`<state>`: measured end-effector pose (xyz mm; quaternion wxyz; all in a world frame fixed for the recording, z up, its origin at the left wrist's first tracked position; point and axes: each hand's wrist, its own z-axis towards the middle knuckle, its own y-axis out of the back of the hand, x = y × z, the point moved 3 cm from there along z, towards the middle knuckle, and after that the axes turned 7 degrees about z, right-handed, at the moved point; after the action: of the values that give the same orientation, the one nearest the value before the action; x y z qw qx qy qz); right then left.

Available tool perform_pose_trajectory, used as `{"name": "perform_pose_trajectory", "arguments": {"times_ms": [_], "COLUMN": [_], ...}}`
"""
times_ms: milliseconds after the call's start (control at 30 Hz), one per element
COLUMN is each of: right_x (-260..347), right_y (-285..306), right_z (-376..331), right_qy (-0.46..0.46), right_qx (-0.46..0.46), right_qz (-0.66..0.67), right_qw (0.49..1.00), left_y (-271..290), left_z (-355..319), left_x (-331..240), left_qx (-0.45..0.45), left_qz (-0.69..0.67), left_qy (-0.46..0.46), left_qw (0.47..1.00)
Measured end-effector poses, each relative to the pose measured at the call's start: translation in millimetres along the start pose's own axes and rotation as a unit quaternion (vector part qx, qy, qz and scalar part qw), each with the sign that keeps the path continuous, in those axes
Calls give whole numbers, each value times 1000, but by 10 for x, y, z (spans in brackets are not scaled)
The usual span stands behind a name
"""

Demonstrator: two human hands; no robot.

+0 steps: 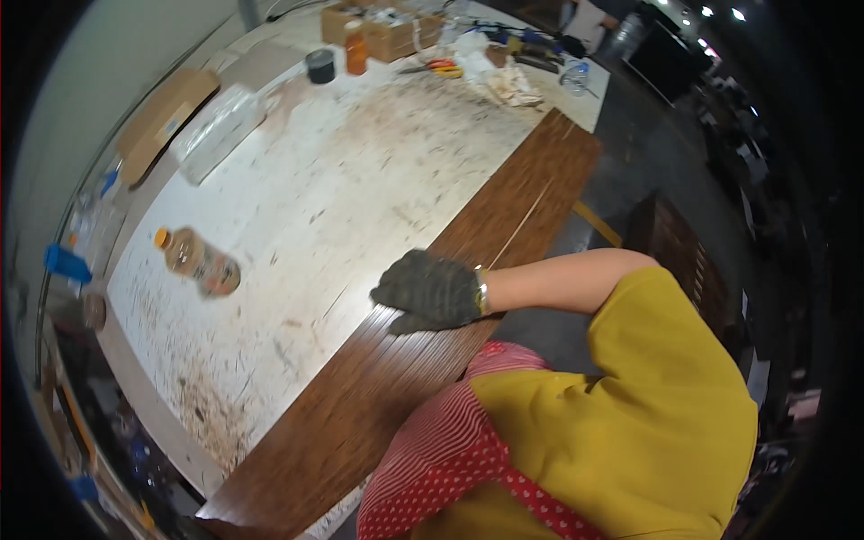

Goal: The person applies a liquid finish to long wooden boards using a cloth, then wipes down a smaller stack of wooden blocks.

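My right hand [430,292], in a dark grey work glove, rests palm down on a long brown wood-grain plank [360,382]. Its fingers reach over the plank's far edge toward the white tabletop, with the thumb apart from them. Nothing shows in its grasp, though the palm side is hidden. The plank lies slantwise along the near side of the table, from lower left to upper right. Pale streaks mark its upper part. My left hand is out of view.
On the scuffed white table [297,207] stands a bottle with an orange cap [202,261]. Farther back are a black tape roll [319,67], an orange bottle [355,49], pliers [441,67] and a cardboard box [396,40]. A clear-wrapped package [216,135] lies near the left edge.
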<state>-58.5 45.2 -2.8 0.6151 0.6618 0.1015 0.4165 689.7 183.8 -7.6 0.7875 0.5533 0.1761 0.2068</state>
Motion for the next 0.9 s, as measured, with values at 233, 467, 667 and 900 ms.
{"name": "perform_pose_trajectory", "arguments": {"times_ms": [233, 467, 667, 900], "right_x": [14, -253, -1258, -2133], "right_y": [-41, 98, 555, 1059], "right_z": [-13, -193, -726, -1227], "right_qy": [-28, -24, -163, -254], "right_qx": [20, 19, 21, 47], "right_qz": [-32, -40, -62, -102], "right_qw": [999, 999, 984, 961], "left_y": [127, 618, 559, 865], "left_z": [-1172, -1843, -1812, -2095], "left_x": [-3870, -4757, -4754, -5307], "left_qx": [192, 157, 156, 99], "left_qz": [-358, -102, -112, -130], "left_qy": [-243, -516, -511, -524], "left_qw": [881, 836, 838, 836]}}
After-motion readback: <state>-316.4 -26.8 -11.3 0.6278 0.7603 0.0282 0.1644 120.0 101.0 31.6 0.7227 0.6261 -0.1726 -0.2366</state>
